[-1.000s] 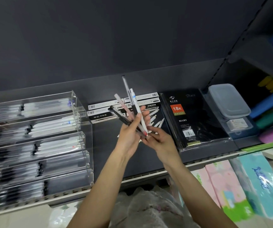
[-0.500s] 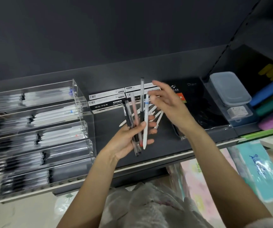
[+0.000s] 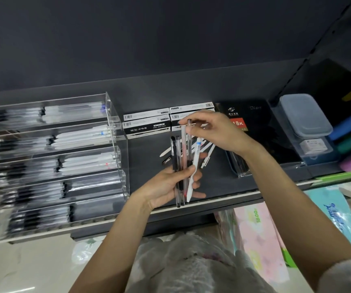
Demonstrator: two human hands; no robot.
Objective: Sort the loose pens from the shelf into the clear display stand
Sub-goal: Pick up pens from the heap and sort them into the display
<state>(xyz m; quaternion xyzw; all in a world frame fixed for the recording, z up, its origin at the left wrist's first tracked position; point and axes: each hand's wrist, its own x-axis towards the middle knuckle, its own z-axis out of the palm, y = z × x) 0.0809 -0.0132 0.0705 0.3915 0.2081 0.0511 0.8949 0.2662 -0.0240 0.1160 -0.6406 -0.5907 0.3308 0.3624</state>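
A dark grey shelf (image 3: 149, 170) with a pale front edge runs below a matt dark wall. At its left stands the clear display stand (image 3: 115, 132), a stepped acrylic rack of five tiers; each tier holds a row of pens lying sideways, with white barrels and dark ends, though blur smears their detail. Right of centre lies a black diary (image 3: 255, 127) with an orange "18K" label, and beyond it a lidded translucent box (image 3: 303, 117). At the back of the shelf sit black-and-white pen boxes (image 3: 146, 125). A few loose pens (image 3: 165, 152), mostly white, lie fanned on the shelf behind the hands.

The left hand (image 3: 166, 185) is curled round a bundle of pens (image 3: 180, 176) held upright above the shelf: two black-capped clear ones, a pinkish clear one and a white pen with a blue band. The right hand (image 3: 214, 130) pinches the top end of a slim clear pen (image 3: 189, 127) between thumb and fingertips, its lower part standing among the bundle.
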